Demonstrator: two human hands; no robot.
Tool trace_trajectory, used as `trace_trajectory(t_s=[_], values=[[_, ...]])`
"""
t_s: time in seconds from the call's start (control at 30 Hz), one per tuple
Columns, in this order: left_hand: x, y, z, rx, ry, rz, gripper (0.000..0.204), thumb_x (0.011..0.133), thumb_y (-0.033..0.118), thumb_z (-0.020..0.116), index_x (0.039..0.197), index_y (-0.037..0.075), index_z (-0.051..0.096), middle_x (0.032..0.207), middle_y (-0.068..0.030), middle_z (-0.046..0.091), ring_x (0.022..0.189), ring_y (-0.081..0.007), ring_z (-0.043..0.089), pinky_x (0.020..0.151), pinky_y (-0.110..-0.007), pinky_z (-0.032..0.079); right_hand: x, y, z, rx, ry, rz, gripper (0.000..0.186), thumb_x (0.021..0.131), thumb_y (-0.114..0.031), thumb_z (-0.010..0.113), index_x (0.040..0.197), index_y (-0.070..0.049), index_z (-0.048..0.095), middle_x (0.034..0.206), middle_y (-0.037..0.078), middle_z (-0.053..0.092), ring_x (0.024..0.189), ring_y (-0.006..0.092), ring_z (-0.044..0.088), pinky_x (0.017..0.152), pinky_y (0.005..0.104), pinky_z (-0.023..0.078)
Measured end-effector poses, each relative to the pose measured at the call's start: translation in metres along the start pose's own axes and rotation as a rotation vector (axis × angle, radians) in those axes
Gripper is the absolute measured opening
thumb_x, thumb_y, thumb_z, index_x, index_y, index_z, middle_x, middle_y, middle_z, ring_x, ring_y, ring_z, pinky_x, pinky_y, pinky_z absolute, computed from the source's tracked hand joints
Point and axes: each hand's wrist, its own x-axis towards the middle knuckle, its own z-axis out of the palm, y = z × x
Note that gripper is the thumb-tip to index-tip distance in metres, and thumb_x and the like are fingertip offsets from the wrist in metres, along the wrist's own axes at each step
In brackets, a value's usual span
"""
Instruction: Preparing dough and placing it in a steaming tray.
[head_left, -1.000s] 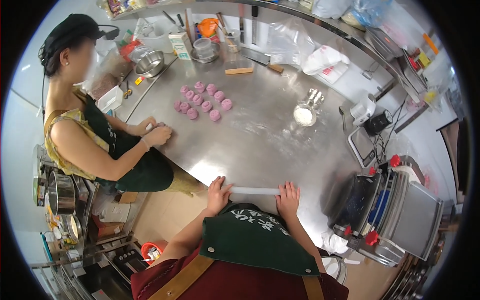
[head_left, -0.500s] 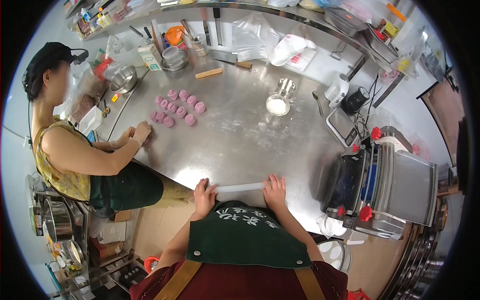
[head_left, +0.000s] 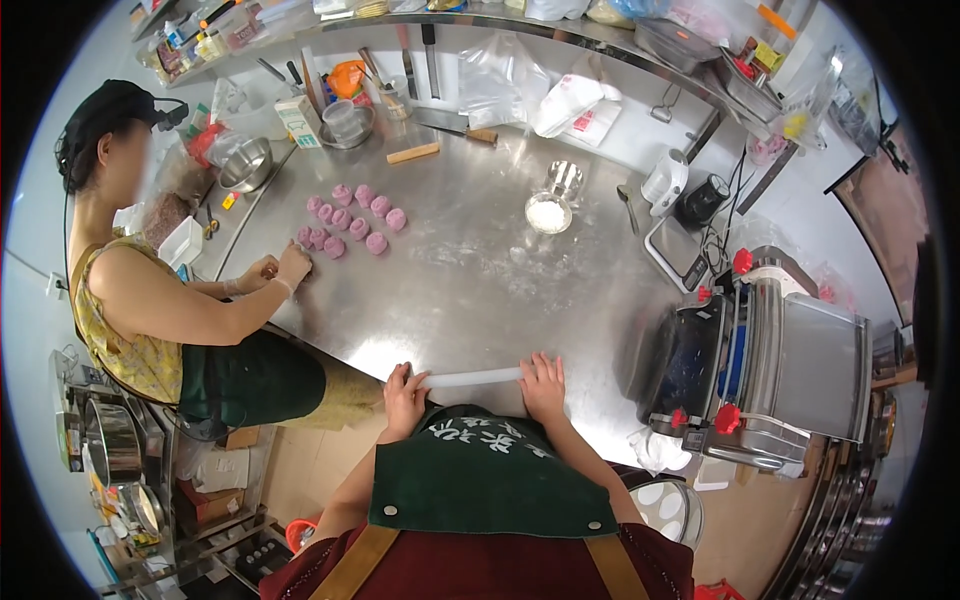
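Note:
Along the near edge of the steel table (head_left: 450, 300) lies a smooth, straight white rolling pin (head_left: 472, 379). Its left end is under my left hand (head_left: 405, 400), whose fingers bend over it. At the other end my right hand (head_left: 543, 388) rests with its fingers curled across the pin. My palms hide both tips of the pin. Any dough beneath it cannot be made out.
Several pink dough pieces (head_left: 340, 219) sit at left, near a co-worker's hands (head_left: 285, 268). A metal bowl of white flour (head_left: 548, 214) stands farther back. A dough-rolling machine (head_left: 740, 360) and a scale (head_left: 678, 255) are on the right. A wooden-handled knife (head_left: 470, 133) lies behind.
The view has shifted slightly. Both my hands stay on the rolling pin's ends with little visible movement. The co-worker's hands remain beside the pink pieces.

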Motion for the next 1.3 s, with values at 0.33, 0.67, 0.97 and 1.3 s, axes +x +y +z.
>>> trace_trajectory(t_s=[0.33, 0.67, 0.97, 1.3], values=[[-0.001, 0.004, 0.004, -0.074, 0.027, -0.032, 0.033, 0.066, 0.004, 0.062, 0.098, 0.011, 0.061, 0.114, -0.0206, 0.046, 0.108, -0.0374, 0.041, 0.09, -0.04, 0.036, -0.005, 0.004, -0.003, -0.014, -0.026, -0.03, 0.037, 0.072, -0.023, 0.058, 0.106, -0.009, 0.053, 0.112, 0.012, 0.049, 0.11, 0.0261, 0.042, 0.097, 0.0458, 0.025], [-0.001, 0.005, 0.006, -0.063, 0.017, -0.088, 0.032, 0.069, 0.001, 0.059, 0.098, 0.014, 0.062, 0.114, -0.0204, 0.045, 0.109, -0.0358, 0.042, 0.088, -0.037, 0.039, -0.003, 0.006, -0.002, 0.053, -0.047, -0.059, 0.039, 0.073, -0.021, 0.056, 0.11, -0.008, 0.049, 0.112, 0.011, 0.048, 0.11, 0.025, 0.041, 0.097, 0.0447, 0.024], [0.002, 0.01, 0.007, -0.061, 0.007, -0.139, 0.032, 0.07, 0.003, 0.059, 0.099, 0.014, 0.061, 0.118, -0.0194, 0.043, 0.112, -0.0359, 0.04, 0.091, -0.038, 0.036, 0.002, 0.004, -0.006, 0.064, -0.081, -0.011, 0.045, 0.073, -0.02, 0.056, 0.114, -0.004, 0.045, 0.113, 0.011, 0.047, 0.11, 0.0264, 0.04, 0.098, 0.0453, 0.023], [0.024, -0.007, -0.018, -0.009, -0.306, 0.053, 0.032, 0.07, 0.019, 0.063, 0.102, 0.016, 0.059, 0.124, -0.0169, 0.037, 0.119, -0.0335, 0.031, 0.096, -0.053, 0.022, 0.002, 0.002, -0.008, -0.016, -0.133, 0.028, 0.046, 0.071, -0.021, 0.056, 0.112, -0.003, 0.046, 0.114, 0.013, 0.046, 0.112, 0.0285, 0.039, 0.098, 0.0467, 0.022]])
